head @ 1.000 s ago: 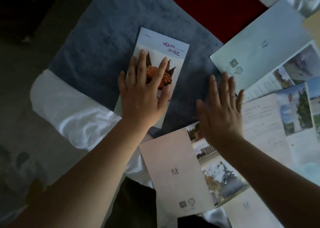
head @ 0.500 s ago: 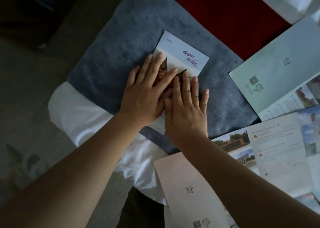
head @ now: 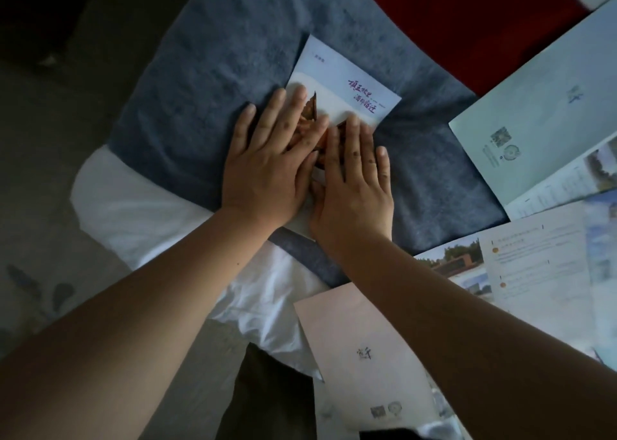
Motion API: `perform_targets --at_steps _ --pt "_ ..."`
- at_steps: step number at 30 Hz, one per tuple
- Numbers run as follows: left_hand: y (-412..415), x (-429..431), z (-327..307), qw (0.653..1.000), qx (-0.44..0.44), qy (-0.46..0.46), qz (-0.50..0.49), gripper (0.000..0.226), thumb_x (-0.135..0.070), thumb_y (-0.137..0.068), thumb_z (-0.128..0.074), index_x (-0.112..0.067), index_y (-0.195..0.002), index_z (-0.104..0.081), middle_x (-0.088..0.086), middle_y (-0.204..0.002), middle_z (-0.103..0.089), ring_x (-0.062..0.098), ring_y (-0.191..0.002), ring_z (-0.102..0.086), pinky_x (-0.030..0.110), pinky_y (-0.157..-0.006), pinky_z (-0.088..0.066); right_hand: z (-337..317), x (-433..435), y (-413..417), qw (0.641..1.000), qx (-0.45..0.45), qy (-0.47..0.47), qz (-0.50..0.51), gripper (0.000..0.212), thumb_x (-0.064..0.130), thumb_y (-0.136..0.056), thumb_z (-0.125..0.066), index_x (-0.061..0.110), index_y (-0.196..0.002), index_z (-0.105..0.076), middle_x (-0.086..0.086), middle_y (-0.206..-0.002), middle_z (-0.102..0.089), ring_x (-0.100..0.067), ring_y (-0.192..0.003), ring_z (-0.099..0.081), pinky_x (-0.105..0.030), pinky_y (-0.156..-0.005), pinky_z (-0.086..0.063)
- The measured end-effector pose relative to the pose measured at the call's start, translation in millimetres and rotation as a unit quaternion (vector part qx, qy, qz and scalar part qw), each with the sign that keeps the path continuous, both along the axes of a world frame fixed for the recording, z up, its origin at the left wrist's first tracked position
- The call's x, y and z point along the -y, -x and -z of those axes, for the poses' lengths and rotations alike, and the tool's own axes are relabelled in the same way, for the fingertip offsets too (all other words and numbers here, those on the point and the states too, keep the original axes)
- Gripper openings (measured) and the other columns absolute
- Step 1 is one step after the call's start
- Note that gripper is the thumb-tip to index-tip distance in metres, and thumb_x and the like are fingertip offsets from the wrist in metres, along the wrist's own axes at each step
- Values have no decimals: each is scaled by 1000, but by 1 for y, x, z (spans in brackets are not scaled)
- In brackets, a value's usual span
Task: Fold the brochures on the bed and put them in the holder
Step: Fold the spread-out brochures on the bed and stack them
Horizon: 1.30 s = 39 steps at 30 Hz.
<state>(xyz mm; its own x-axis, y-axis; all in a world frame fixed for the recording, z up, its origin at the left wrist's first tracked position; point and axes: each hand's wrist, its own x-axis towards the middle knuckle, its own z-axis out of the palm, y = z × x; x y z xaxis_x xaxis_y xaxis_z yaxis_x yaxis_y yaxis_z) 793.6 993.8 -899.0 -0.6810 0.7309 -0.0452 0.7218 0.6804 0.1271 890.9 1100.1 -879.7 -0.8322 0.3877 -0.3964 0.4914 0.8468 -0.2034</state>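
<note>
Pressing: both hands lie flat, side by side, on one folded brochure resting on the grey-blue blanket of the bed.
Left hand: palm down, fingers spread, covering the left half of the cover picture; nothing pinched.
Right hand: palm down, fingers close together, laid just beside the left hand and touching it at the thumb side; nothing pinched.
Step in hand: flattening the fold so the crease sets, as I judge it.
Doing it well: hold one palm firm as an anchor and slide the other along the folded edge from near to far; the blanket is soft, so light pressure may leave a rounded crease; check that the corners line up before bearing down.
Risk: the paper may skid on the plush surface and set the crease crooked.
Task's thing: the white brochure with purple script sits mid-scene, its far end free of the hands.
Holder: not in view.
Count, hands: two.
Count, brochure under the hands: one.
Count, other sheets: a pale blue sheet far right, a pink sheet near, and an unfolded one with photos at right; at least three, with overlaps hiding any more.
White sheet: bedding showing at the left.
</note>
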Motion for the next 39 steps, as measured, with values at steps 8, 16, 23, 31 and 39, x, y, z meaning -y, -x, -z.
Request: perform_targets --at_steps 8,16,23,31,39 --pt "-1 -3 -13 999 11 41 8 48 -44 -111 -29 -34 -158 -36 2 -170 -21 27 -158 -16 53 -126 -12 -4 -3 -5 1000 2 -2 -17 69 43 -107 -21 14 -165 1 -10 -173 9 -23 -159 12 -40 -127 12" --pt "-41 -18 -54 998 3 53 -40 50 -43 -113 -23 -22 -150 -50 7 -163 -38 33 -154 -25 53 -121 -20 -35 -37 -41 996 -12 52 -76 70 46 -107 -32 19 -166 -6 -5 -174 2 -21 -160 6 -39 -127 8" --pt "-168 -62 -71 994 103 22 -4 56 -48 -108 -28 -24 -158 -38 11 -166 -30 34 -156 -19 54 -121 -18 -51 -116 -191 999 15 28 -29 68 49 -108 -31 23 -166 -7 -5 -173 7 -24 -159 14 -45 -129 7" --pt "-286 -91 -55 984 141 78 76 67 -71 -99 -25 -42 -160 -26 8 -173 -2 40 -157 1 61 -122 -8 -41 -181 -345 997 70 -2 -31 84 83 -94 -19 43 -162 12 -7 -172 17 -31 -158 13 -61 -126 -6" --pt "-284 -151 -51 989 103 67 86 72 -76 -98 -25 -44 -161 -14 10 -172 4 42 -157 3 65 -120 -7 -30 -179 -378 981 39 1 192 86 86 -93 -16 45 -159 19 2 -169 27 -23 -157 22 -54 -128 1"
